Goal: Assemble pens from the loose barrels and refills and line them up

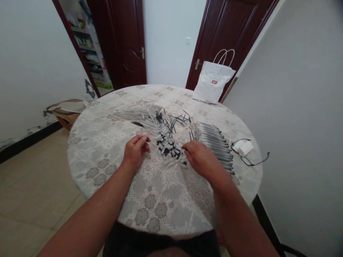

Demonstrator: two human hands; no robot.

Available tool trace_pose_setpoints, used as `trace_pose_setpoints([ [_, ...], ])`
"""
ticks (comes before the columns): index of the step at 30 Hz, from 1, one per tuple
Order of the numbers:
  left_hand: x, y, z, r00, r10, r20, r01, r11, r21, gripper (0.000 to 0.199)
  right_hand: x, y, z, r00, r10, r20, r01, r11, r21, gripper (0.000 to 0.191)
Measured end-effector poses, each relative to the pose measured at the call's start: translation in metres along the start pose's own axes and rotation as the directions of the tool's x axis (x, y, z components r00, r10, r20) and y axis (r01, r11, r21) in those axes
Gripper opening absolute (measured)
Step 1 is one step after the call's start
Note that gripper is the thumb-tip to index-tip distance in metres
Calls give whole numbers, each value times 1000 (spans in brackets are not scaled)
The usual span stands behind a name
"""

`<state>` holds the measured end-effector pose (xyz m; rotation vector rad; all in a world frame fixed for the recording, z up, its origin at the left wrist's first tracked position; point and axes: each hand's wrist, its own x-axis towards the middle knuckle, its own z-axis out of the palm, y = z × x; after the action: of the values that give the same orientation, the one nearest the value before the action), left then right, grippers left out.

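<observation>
My left hand [136,150] is just above the cloth, left of the pile, with its thumb and fingers drawn together; whatever may be between them is too small to make out. At the right edge of a heap of small clear-and-black pen caps [167,144], my right hand [200,157] reaches in with its fingertips pinched, and what they hold is hidden. Black pen refills [171,123] are scattered behind the heap. Clear pen barrels [128,115] lie in a loose bunch to the left. Beyond my right hand, several pens [214,139] are lined up side by side.
The round table has a patterned tablecloth [150,185]. Black-framed glasses [250,163] and a crumpled white tissue [243,147] lie at its right edge. A white paper bag [214,80] stands at the back right. Walls and doors surround the table.
</observation>
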<state>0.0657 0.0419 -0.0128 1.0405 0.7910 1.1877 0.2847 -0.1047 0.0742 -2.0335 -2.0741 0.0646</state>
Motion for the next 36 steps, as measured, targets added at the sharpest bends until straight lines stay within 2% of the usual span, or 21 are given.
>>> trace_pose_setpoints([
  [3,2,-4,-1,1000,9,-19,-9,1000,-1,29,33,-11,20,999,22,24,-21,999,-45,28],
  [7,4,-8,-3,999,3,-34,-3,1000,8,35,68,-11,45,997,68,-34,-70,994,-84,36],
  [13,6,-10,-4,999,17,-41,-14,998,57,32,104,-13,66,997,73,-8,-73,994,-86,39],
  [19,4,-11,-6,997,62,-54,-55,991,125,28,129,-33,77,999,8,-51,-12,997,-82,37],
  [23,4,-12,-6,996,56,-65,-49,993,110,27,148,-44,82,998,-15,-54,9,993,-120,38],
  [29,5,-13,-6,997,45,-58,-38,993,116,25,172,-53,95,999,30,-18,-33,980,-196,38],
  [33,5,-12,-5,997,47,-58,-40,991,124,23,178,-56,104,998,49,-44,-58,972,-226,39],
  [36,4,-10,-4,996,44,-76,-33,990,136,21,173,-54,109,999,17,-47,-28,969,-244,32],
])
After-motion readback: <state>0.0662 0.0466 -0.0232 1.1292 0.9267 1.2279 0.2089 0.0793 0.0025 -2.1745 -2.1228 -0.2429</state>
